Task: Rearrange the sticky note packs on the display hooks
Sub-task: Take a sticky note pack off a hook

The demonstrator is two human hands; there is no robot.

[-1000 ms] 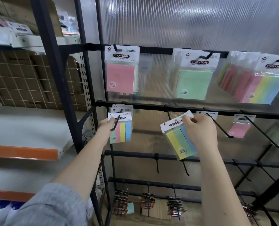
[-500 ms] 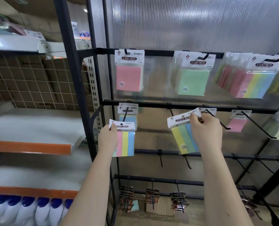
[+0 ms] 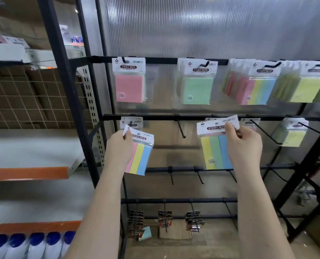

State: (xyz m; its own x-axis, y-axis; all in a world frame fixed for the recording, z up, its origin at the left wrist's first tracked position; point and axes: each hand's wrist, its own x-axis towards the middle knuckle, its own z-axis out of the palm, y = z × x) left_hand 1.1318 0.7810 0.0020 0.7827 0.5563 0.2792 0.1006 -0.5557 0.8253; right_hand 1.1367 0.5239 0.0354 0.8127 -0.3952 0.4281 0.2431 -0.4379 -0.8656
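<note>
Both packs have come clear of the second-row hooks since the earlier frame: the left pack (image 3: 139, 154), which hung at the tip of its hook (image 3: 130, 122) half a second ago, is now off it, lower and tilted, its header corner pinched in the left hand (image 3: 119, 149). One more pack (image 3: 131, 122) stays on that hook behind it. The right pack (image 3: 216, 144) has moved little; the right hand (image 3: 243, 144) pinches its white header between thumb and fingers, strips of yellow, green and blue hanging below. It sits in front of the rail (image 3: 193, 117), between a bare hook (image 3: 180, 128) on its left and a long hook (image 3: 264, 130) on its right; whether it touches any hook I cannot tell. Top row is unchanged: a pink pack (image 3: 129, 88), a green pack (image 3: 197, 90) and striped packs (image 3: 258, 90) hang there. Bottles with blue caps (image 3: 35, 243) stand low at the left.
</note>
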